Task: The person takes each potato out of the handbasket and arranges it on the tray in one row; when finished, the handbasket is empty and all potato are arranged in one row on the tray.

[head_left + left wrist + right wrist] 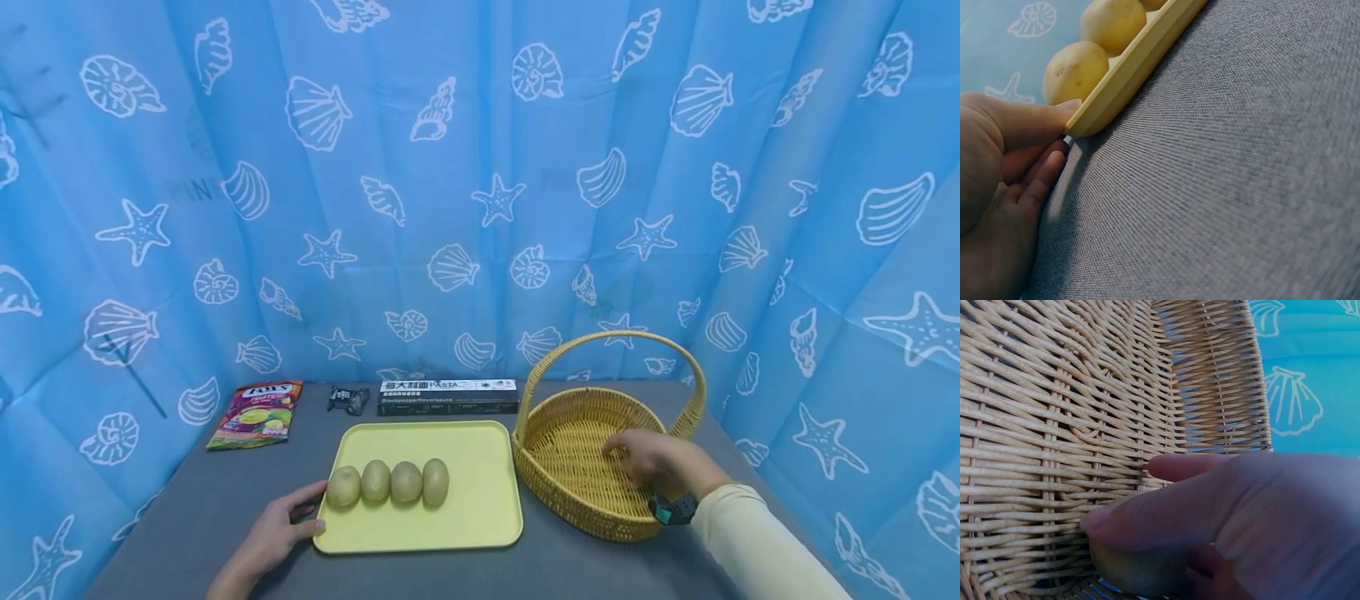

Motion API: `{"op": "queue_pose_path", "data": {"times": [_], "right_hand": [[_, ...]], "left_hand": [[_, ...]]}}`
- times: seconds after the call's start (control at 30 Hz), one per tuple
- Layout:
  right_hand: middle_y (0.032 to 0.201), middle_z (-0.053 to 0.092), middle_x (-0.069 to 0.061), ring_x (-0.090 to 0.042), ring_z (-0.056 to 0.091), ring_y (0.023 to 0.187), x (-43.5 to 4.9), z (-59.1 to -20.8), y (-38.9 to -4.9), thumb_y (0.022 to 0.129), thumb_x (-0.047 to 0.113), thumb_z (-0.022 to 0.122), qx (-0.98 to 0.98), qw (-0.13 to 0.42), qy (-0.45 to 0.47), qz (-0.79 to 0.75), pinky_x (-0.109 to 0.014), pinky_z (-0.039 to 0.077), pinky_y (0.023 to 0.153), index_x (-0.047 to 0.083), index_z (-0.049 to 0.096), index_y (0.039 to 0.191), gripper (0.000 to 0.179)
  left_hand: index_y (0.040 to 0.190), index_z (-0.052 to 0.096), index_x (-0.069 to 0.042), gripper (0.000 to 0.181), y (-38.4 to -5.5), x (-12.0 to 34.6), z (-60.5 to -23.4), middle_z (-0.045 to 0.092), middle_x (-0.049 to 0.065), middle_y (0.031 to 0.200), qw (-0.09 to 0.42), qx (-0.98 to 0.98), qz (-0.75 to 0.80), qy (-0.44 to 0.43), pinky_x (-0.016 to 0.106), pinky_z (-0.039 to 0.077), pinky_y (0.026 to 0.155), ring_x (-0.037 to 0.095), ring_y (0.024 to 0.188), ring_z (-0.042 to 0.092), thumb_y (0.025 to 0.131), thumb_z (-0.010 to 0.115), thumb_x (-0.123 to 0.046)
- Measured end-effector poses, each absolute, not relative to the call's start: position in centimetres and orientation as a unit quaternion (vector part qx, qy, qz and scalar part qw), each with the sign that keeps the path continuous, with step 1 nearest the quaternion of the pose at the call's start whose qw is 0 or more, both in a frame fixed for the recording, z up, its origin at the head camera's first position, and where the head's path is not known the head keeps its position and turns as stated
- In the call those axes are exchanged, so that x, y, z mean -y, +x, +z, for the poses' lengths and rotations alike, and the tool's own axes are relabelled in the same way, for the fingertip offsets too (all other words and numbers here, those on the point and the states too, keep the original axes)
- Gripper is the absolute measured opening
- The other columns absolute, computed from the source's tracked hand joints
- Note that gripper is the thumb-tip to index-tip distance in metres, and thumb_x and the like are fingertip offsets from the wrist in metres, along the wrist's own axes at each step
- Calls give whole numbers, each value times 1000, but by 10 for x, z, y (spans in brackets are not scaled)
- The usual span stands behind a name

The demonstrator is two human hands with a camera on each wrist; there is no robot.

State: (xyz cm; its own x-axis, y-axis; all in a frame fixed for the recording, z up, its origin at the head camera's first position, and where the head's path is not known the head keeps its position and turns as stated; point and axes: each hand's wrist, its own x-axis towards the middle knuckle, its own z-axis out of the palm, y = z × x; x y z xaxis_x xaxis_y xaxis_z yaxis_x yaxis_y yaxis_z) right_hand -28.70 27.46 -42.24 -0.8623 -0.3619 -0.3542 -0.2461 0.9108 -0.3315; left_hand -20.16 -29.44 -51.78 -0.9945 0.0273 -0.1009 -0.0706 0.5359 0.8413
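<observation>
Several potatoes (pixel 406 482) stand in a row on the left half of a yellow tray (pixel 480 521). At the tray's left edge, my left hand (pixel 272 532) pinches the rim, thumb on top and fingers beneath, as the left wrist view shows. My right hand (pixel 651 458) reaches down inside a yellow wicker basket (pixel 558 496). In the right wrist view its thumb and fingers grip a potato (pixel 1138 569) close to the woven wall. The hand hides that potato in the head view.
Behind the tray lie a black-and-white pasta box (pixel 447 398) and a small dark packet (pixel 348 399). A candy bag (pixel 257 415) lies at the back left. The basket's tall handle (pixel 534 375) arches over it. A blue shell-print curtain (pixel 465 208) surrounds the grey table (pixel 225 492).
</observation>
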Motion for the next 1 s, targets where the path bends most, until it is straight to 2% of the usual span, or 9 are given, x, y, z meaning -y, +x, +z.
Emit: {"op": "queue_pose_path", "data": {"times": [0.13,0.23,0.4,0.5,0.63,0.77,1.0], "right_hand": [[112,61,-16,-30,55,97,-275,-423,-290,68,-12,74,-962,182,-168,-112,-42,50,75,10,65,120,58],[111,63,-16,-36,58,104,-275,-422,-292,69,-10,74,-963,165,-171,-126,-50,52,84,10,65,120,56],[111,65,-18,-40,58,107,-272,-417,-291,70,-14,62,-951,133,-204,-188,-55,49,89,6,65,122,55],[113,65,-18,-37,59,105,-268,-413,-291,72,-10,66,-939,116,-230,-228,-51,51,87,4,64,122,53],[117,65,-17,-33,60,104,-262,-411,-289,74,8,78,-922,108,-249,-275,-44,51,83,5,62,125,54],[115,65,-16,-33,60,103,-255,-408,-284,77,12,78,-909,92,-281,-294,-41,51,81,3,62,125,52],[104,66,-4,-19,60,86,-239,-406,-271,83,21,76,-900,59,-299,-312,-29,52,68,5,67,120,42]], "left_hand": [[136,52,5,66,-201,295,-518,51,24,137,48,-874,484,-6,52,46,98,37,119,53,79,79,-15],[136,52,5,67,-201,295,-518,51,24,137,47,-874,484,-3,52,46,98,37,119,54,79,79,-16],[136,52,5,67,-201,295,-518,51,24,137,46,-873,486,-4,52,46,98,37,119,54,79,79,-15],[136,52,5,66,-201,295,-518,51,24,137,46,-873,485,-7,52,46,98,37,119,53,79,79,-15],[136,52,4,65,-201,294,-518,52,24,137,46,-875,482,-9,52,46,98,37,119,53,79,79,-15],[136,53,4,65,-201,294,-518,52,24,137,46,-876,480,-11,51,47,97,37,118,54,79,79,-14],[136,53,4,64,-201,293,-518,52,24,136,46,-874,483,-10,50,47,97,37,118,54,79,78,-13]]}}
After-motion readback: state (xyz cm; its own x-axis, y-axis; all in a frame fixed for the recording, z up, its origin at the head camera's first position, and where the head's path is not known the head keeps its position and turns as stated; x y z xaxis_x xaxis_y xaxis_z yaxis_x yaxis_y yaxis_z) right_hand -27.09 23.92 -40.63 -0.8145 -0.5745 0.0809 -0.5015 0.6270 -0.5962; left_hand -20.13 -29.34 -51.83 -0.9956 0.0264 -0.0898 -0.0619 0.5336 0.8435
